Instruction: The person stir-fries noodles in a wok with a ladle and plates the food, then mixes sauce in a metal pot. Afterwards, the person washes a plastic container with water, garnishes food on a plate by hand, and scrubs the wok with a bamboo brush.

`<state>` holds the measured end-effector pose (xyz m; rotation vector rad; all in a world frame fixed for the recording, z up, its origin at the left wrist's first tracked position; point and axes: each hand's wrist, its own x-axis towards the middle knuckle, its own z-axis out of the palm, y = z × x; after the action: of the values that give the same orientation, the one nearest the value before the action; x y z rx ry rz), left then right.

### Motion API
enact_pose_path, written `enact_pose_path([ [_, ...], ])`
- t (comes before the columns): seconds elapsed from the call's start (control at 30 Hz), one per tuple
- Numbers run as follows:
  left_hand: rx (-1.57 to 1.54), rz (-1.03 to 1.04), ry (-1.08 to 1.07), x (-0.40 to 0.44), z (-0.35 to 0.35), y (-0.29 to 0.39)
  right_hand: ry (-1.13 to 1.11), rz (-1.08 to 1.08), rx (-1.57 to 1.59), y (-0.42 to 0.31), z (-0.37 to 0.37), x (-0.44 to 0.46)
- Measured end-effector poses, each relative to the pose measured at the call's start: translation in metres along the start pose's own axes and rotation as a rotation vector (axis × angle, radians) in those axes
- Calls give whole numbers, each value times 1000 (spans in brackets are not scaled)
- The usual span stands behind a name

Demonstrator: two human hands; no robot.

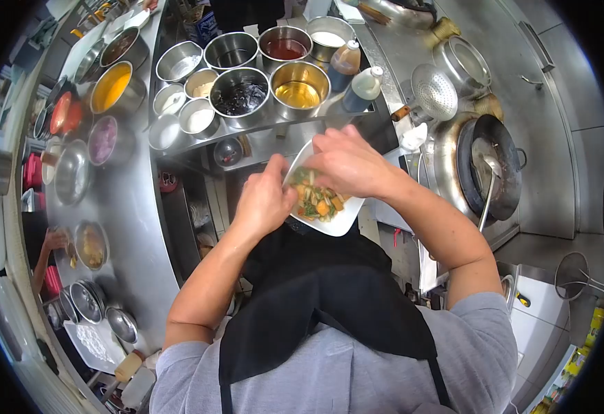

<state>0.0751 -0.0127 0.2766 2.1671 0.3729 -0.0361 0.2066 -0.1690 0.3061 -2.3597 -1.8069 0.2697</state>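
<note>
A white bowl (347, 219) is held tilted in front of my apron, with cooked food (319, 203) of green leaves and orange and pale pieces inside. My left hand (266, 200) grips the bowl's left rim, thumb toward the inside. Over the far side of the bowl, my right hand (350, 162) has its fingers curled down at the rim and food. Those fingertips are blurred and partly hidden, so I cannot tell what they pinch. To the right, a wok (509, 183) with a metal ladle (488, 190) resting in it sits on the stove.
Ahead stand several metal pots, among them dark sauce (240, 96), yellow oil (298, 95) and red liquid (284, 48), plus two squeeze bottles (362, 90). A perforated skimmer (434, 92) lies at right. The left steel counter (136, 228) carries bowls; another person's hand (57, 238) shows beyond.
</note>
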Motion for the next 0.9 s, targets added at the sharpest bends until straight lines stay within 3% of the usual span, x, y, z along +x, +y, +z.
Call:
enact_pose_path([
  [0.13,19,11,27,-2,8,4,9,-3,-35,-2,0,-7],
  [0.33,-12,-15,57,1,31,35,193,-68,28,27,-10,-44],
  [0.43,-45,-51,51,6,47,52,202,14,130,46,-31,-70],
  [0.5,-66,-72,48,9,60,57,347,42,320,55,-45,-88],
  [0.77,-259,-61,104,6,105,73,439,16,713,64,-80,-144],
  [0.9,-308,-193,127,-11,118,70,492,-187,962,48,-99,-150],
])
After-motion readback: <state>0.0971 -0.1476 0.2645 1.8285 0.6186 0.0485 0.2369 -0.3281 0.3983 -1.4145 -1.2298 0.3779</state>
